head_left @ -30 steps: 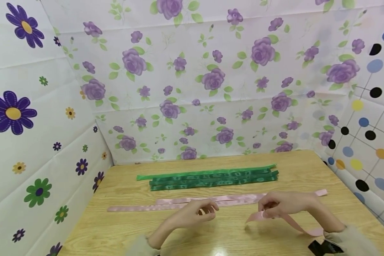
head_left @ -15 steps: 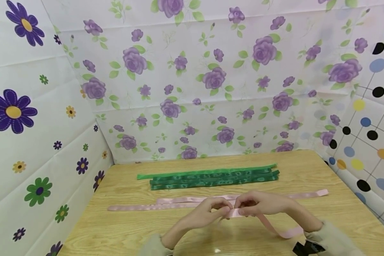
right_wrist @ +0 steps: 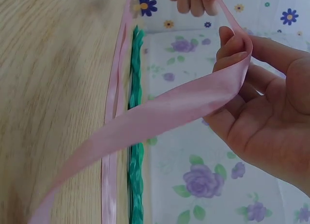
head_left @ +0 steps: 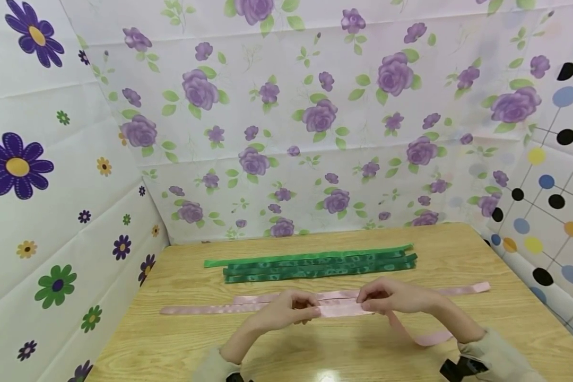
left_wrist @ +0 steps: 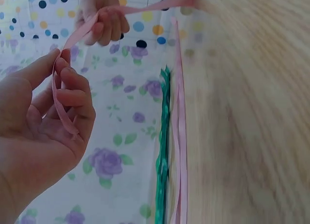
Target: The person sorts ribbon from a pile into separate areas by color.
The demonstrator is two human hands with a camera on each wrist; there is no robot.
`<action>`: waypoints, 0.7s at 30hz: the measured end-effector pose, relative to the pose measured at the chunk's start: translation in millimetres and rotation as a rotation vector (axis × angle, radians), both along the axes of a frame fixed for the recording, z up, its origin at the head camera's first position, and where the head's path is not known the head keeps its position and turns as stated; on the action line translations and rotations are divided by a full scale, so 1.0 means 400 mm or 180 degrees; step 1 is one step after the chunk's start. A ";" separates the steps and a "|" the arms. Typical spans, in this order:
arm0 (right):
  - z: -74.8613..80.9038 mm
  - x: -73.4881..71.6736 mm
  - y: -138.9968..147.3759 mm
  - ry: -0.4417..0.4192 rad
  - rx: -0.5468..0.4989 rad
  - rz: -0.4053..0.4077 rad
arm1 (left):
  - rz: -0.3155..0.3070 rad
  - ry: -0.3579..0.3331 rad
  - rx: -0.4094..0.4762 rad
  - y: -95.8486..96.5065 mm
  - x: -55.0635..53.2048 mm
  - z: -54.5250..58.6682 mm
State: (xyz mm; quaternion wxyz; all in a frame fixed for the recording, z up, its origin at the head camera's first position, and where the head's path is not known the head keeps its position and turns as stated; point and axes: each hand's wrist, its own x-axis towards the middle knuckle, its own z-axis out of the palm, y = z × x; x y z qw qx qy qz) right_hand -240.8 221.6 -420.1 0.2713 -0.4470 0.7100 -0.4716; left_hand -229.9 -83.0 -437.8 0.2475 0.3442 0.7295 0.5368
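Note:
A pink satin ribbon (head_left: pixel 343 308) is stretched between both hands, raised over the wooden table. My left hand (head_left: pixel 287 313) pinches it near one end between thumb and fingers; in the left wrist view a short tail of the ribbon (left_wrist: pixel 59 105) hangs down inside the palm. My right hand (head_left: pixel 395 297) pinches the same ribbon further along. From there its long free part (right_wrist: pixel 160 112) loops down toward the table in the right wrist view. Just behind the hands, two more pink ribbons (head_left: pixel 205 309) lie lengthwise, partly hidden by them.
Further back lie several dark green ribbons (head_left: pixel 315 269) side by side, along with a brighter green ribbon (head_left: pixel 215 263). The wooden table (head_left: pixel 172 350) ends at a flowered cloth wall (head_left: pixel 286 185); patterned cloths also stand at left and right.
The right hand brought the ribbon leftward to the left hand, which took hold of its end. Since then the hands have drawn slightly apart, pulling the stretch between them straight.

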 end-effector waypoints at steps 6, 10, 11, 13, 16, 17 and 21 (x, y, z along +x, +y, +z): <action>-0.006 -0.006 0.027 -0.0161 0.0147 -0.0180 | -0.0006 -0.0004 -0.0062 -0.063 -0.013 0.014; -0.013 -0.015 0.049 -0.0293 0.0116 -0.0175 | 0.0033 0.0056 -0.0070 -0.103 -0.028 0.020; -0.013 -0.016 0.055 -0.0309 0.0113 -0.0175 | 0.0030 0.0096 -0.0052 -0.112 -0.032 0.021; -0.014 -0.020 0.065 -0.0378 0.0112 -0.0162 | 0.0023 0.0146 -0.0052 -0.132 -0.038 0.022; -0.019 -0.025 0.080 -0.0444 0.0142 -0.0198 | 0.0035 0.0187 -0.0149 -0.163 -0.046 0.020; -0.021 -0.026 0.085 -0.0441 0.0160 -0.0218 | 0.0041 0.0198 -0.0192 -0.173 -0.048 0.019; -0.032 -0.034 0.106 -0.0290 0.0236 -0.0271 | 0.0117 0.0248 -0.0378 -0.210 -0.058 0.010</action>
